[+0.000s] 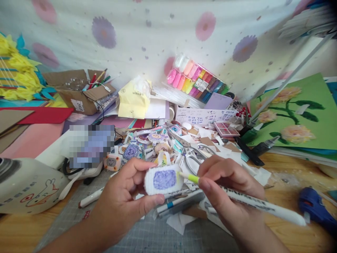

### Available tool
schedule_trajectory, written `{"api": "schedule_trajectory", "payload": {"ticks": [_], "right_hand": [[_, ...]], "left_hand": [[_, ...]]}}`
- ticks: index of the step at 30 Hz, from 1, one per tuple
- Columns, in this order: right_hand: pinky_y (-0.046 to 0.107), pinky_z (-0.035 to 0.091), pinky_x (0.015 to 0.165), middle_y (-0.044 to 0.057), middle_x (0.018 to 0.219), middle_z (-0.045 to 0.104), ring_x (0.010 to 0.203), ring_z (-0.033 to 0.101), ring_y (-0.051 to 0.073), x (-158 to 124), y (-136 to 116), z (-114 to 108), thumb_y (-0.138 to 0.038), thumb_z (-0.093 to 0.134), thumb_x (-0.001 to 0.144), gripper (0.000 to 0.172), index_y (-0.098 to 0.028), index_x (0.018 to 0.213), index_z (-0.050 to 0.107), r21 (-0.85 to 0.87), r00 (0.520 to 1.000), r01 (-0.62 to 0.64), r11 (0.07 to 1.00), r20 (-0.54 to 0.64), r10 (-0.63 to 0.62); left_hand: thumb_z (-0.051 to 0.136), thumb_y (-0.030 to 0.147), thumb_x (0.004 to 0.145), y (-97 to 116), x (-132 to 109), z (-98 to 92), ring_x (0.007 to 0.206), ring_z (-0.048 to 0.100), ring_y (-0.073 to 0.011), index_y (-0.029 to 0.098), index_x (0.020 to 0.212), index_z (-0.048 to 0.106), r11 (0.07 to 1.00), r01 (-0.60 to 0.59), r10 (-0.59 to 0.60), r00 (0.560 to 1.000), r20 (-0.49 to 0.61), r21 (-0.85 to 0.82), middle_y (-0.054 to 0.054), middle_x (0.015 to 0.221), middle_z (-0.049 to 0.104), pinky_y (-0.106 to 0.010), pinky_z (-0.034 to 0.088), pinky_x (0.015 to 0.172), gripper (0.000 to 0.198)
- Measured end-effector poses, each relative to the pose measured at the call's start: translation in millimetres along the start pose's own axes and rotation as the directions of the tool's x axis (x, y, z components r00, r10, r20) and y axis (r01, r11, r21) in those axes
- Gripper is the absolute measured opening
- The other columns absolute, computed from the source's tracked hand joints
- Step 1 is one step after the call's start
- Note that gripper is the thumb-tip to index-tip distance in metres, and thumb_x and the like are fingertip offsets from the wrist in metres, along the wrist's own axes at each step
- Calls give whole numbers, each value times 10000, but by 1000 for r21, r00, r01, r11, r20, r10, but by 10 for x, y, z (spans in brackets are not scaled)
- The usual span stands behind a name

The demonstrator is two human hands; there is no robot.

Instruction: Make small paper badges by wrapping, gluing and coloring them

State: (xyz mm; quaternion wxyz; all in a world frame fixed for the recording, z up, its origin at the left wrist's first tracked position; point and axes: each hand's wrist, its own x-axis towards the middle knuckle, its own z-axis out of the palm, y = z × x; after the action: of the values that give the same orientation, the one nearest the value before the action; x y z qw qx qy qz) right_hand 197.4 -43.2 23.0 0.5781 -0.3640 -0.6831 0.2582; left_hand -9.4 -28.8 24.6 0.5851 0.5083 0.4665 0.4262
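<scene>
Between the thumb and fingers of my left hand (129, 189) is a small white, padded-looking craft piece (177, 182) with a purple scribbled rectangle on its face. My right hand (231, 189) grips a white marker pen (265, 205) with a yellow-green collar. Its tip touches or nearly touches the right end of the white piece, where a faint yellowish mark shows. Just behind lie scissors (191, 153) and a heap of small coloured craft pieces (133, 150). More markers (181, 202) rest below the held piece.
A grey cutting mat (158, 232) covers the front of the wooden table. A white bottle (31, 186) lies at left, a blue glue gun (313, 207) at right. Paper scraps, a cardboard box (71, 93) and a clay pack (197, 79) crowd the back.
</scene>
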Motion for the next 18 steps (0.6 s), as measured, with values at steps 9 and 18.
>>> {"api": "schedule_trajectory", "payload": {"ticks": [9, 18], "right_hand": [[238, 396, 551, -16, 739, 579, 637, 530, 107, -5, 11, 3, -81, 595, 823, 144, -206, 778, 539, 9, 1000, -4, 1000, -24, 4], [224, 386, 498, -24, 673, 560, 568, 519, 96, 38, -51, 22, -63, 587, 792, 168, -202, 722, 521, 2, 1000, 27, 1000, -7, -27]], "left_hand": [[800, 101, 593, -3, 17, -10, 677, 717, -130, 236, 867, 565, 999, -8, 8, 1000, -10, -42, 61, 732, 779, -143, 506, 544, 386], [794, 98, 607, 12, 6, 1, 666, 708, -120, 235, 858, 570, 999, -38, 38, 999, 8, -17, 65, 720, 775, -144, 506, 549, 363]]}}
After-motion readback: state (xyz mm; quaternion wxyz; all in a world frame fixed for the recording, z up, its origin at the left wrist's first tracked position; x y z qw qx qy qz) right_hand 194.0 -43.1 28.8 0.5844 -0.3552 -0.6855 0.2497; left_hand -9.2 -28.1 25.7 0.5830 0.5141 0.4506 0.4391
